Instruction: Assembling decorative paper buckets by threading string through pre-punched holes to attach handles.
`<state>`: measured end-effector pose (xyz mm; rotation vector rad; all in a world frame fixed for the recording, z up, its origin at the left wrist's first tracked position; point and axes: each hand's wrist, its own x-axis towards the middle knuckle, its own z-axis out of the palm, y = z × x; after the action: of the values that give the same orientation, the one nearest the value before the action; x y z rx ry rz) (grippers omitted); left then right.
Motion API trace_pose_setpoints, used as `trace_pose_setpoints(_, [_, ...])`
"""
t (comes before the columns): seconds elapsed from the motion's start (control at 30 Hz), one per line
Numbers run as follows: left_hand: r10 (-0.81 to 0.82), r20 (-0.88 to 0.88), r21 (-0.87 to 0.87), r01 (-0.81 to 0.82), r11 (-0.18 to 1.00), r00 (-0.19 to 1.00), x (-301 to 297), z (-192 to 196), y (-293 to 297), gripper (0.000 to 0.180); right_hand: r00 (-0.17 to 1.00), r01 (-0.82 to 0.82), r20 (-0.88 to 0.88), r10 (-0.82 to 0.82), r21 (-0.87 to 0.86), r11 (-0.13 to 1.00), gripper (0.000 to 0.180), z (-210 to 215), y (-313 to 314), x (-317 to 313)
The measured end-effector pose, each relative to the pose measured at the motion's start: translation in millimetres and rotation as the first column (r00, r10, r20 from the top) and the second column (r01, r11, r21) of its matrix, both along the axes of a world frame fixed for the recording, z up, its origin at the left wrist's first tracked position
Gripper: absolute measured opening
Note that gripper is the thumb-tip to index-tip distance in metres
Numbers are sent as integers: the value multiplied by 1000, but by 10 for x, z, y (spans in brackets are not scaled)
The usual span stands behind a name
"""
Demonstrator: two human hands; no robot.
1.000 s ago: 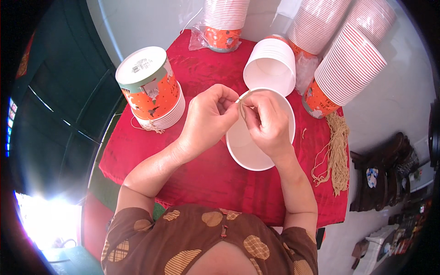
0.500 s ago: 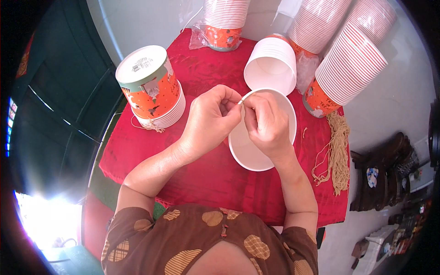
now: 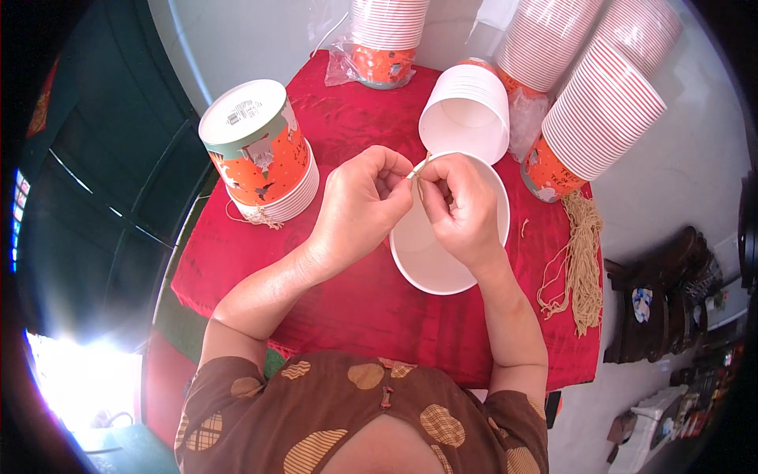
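A white paper bucket stands with its open mouth toward me, under both hands. My left hand is closed in a pinch on the bucket's rim at the far left of the mouth. Beside it, my right hand is closed over the opening, thumb and finger pinching a short tan string at the rim. The string's lower part is hidden by the fingers. To the right hangs a bundle of the same tan strings at the table's edge.
A red cloth covers the table. At the left stands an upside-down bucket stack in orange and green. A white bucket stack lies on its side ahead. Tall nested stacks stand at the right, another stack at the back.
My right hand has turned and drawn slightly toward me, and the tan string now shows above the rim. My left hand keeps its pinch at the rim; the bucket has shifted slightly left.
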<state>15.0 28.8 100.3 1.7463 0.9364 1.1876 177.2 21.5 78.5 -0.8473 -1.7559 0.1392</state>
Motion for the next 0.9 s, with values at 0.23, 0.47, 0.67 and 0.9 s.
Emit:
trace_pose_setpoints(0.23, [-2,9,4,2,1000,1000,20,1,10,14,998,36,56,-42,113,993,26,19,7,-7])
trace_pose_setpoints(0.47, [-2,5,9,2,1000,1000,26,6,-5,13,979,97,152,-138,253,963,26,15,16,-11])
trace_pose_setpoints(0.67, [-5,-9,28,5,1000,1000,11,3,11,13,983,113,121,-136,181,977,24,-17,22,18])
trace_pose_setpoints(0.9, [3,12,27,-3,1000,1000,17,-19,17,13,998,68,13,-66,-166,984,16,78,-90,-21])
